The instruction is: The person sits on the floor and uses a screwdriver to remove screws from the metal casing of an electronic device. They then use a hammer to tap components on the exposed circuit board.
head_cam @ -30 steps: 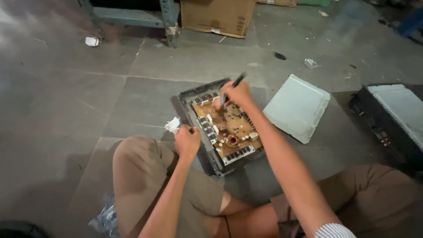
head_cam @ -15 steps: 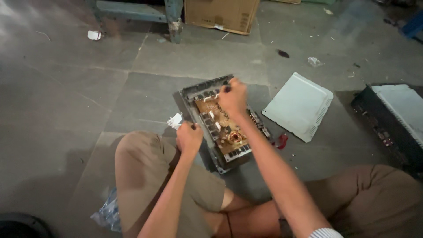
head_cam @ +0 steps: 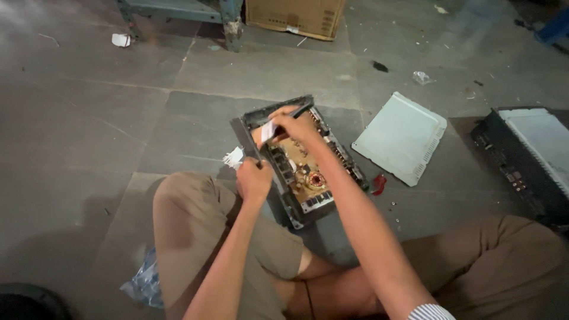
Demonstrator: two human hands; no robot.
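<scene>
Gripping grey metal chassis, right hand perhaps holding dark screwdriver.

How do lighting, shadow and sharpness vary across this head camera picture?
Head view: light is dim and uneven; the pale cover panel is brightest; deep shadow fills the lower left floor; the right hand over the opened device looks slightly soft.

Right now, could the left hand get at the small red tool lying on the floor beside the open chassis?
Probably not easily: the left hand grips the open chassis at its near-left edge, and the red tool lies beyond the chassis and the right forearm.
</scene>
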